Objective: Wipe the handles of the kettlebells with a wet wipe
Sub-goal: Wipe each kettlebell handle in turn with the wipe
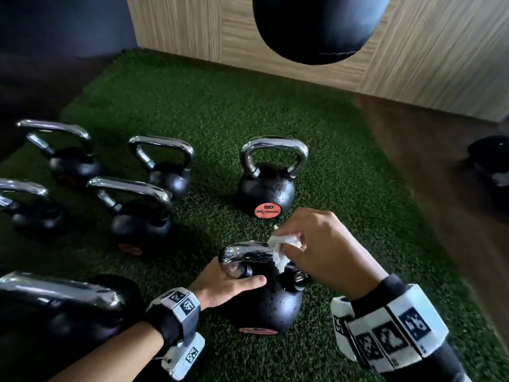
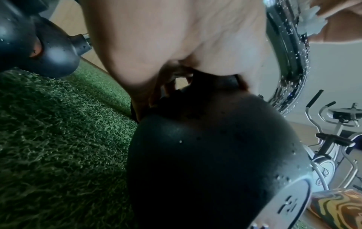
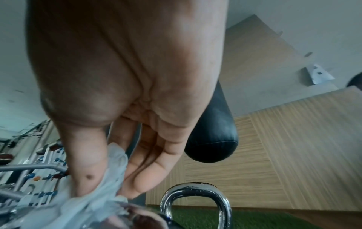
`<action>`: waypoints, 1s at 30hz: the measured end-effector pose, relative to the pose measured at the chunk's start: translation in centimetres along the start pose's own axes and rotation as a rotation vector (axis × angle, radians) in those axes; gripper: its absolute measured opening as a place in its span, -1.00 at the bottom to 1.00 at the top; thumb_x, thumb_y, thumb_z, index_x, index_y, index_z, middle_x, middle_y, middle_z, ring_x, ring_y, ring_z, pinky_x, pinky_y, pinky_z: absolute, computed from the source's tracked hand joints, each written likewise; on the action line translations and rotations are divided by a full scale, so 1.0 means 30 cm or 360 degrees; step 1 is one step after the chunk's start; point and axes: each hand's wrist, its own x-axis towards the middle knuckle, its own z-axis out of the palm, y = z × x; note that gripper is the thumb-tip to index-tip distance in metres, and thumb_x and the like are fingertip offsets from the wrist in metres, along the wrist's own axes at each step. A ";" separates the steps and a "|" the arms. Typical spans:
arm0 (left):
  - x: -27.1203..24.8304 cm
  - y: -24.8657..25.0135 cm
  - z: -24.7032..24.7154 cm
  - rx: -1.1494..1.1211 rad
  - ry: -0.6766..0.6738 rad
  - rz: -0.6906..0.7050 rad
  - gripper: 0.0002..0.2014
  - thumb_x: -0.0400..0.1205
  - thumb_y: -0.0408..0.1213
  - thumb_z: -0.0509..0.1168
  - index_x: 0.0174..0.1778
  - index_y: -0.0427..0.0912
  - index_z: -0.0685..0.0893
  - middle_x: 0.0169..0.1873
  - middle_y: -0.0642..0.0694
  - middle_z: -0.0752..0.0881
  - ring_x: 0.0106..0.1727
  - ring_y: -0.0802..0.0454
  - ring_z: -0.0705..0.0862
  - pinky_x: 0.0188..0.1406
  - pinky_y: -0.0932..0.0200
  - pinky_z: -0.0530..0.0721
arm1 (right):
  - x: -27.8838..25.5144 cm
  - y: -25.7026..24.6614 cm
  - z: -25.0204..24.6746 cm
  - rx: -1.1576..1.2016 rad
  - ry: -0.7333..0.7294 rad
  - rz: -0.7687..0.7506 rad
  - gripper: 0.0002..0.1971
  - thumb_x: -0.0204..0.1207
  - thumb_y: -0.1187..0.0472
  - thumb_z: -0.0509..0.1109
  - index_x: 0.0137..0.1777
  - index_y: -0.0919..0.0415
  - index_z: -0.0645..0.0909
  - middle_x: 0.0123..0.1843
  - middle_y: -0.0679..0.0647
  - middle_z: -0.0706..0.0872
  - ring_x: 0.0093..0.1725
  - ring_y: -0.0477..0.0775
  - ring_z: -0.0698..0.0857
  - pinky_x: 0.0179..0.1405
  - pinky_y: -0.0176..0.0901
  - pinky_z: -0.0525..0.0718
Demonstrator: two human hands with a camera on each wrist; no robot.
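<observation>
The nearest black kettlebell [image 1: 264, 301] stands on the green turf mat [image 1: 248, 111] in front of me. Its chrome handle [image 1: 248, 252] is beaded with droplets. My left hand [image 1: 234, 277] grips the left leg of that handle, thumb lying across the front. My right hand [image 1: 292, 248] pinches a crumpled white wet wipe [image 1: 281, 249] against the handle's right end. In the left wrist view my left hand [image 2: 168, 83] curls round the neck above the kettlebell body [image 2: 215, 155], beside the wet handle [image 2: 290, 62]. The right wrist view shows the wipe [image 3: 109, 178] held between thumb and fingers.
Several more chrome-handled kettlebells stand on the mat: one marked 20 [image 1: 265, 188] just behind, others to the left [image 1: 140, 216] [image 1: 168, 172] [image 1: 68, 307]. A black punching bag [image 1: 316, 28] hangs ahead before a wood wall. An exercise bike [image 2: 333, 131] stands off to the side.
</observation>
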 end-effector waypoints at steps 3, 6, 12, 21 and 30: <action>0.002 -0.009 -0.001 -0.0022 -0.0024 0.0022 -0.45 0.50 0.20 0.60 0.41 0.23 0.71 0.27 0.26 0.80 0.37 0.27 0.72 0.52 0.06 0.58 | -0.007 0.001 0.018 0.0024 -0.0011 0.0009 -0.84 0.49 0.20 0.55 0.02 -0.03 0.82 -0.15 -0.33 0.61 -0.18 -0.42 0.60 -0.20 -0.53 0.51; 0.010 -0.016 0.003 -0.0068 -0.0024 0.0041 -0.42 0.52 0.12 0.61 0.46 0.20 0.67 0.33 0.19 0.79 0.42 0.18 0.71 0.56 -0.03 0.56 | -0.033 0.022 -0.013 -0.0044 -0.0064 0.0089 -0.80 0.46 0.22 0.56 0.03 -0.08 0.82 -0.19 -0.34 0.59 -0.11 -0.44 0.60 -0.24 -0.63 0.50; 0.009 -0.028 0.004 0.0046 0.0039 0.0051 -0.44 0.53 0.18 0.58 0.45 0.22 0.68 0.34 0.23 0.77 0.44 0.22 0.69 0.57 -0.03 0.55 | -0.057 0.015 -0.020 -0.0091 0.0004 0.0034 -0.76 0.44 0.28 0.56 0.04 -0.03 0.83 -0.16 -0.30 0.63 -0.23 -0.46 0.58 -0.23 -0.71 0.48; -0.025 0.003 0.013 0.0289 0.0197 -0.0038 -0.38 0.40 0.43 0.53 0.38 0.42 0.66 0.07 0.26 0.86 0.22 0.31 0.78 0.46 0.08 0.64 | -0.156 0.080 0.008 0.0016 0.0308 0.0211 -0.80 0.52 0.39 0.50 0.08 0.18 0.83 -0.09 -0.08 0.76 -0.20 -0.27 0.68 -0.31 -0.65 0.53; -0.075 0.065 0.032 0.0352 0.0358 -0.0168 -0.15 0.33 0.45 0.48 0.56 0.30 0.51 0.22 0.67 0.46 0.15 0.75 0.54 0.19 0.68 0.37 | -0.250 0.150 0.028 0.0125 0.0549 0.0369 -0.87 0.47 0.37 0.55 -0.14 0.14 0.87 -0.32 -0.09 0.80 -0.38 -0.25 0.66 -0.41 -0.62 0.51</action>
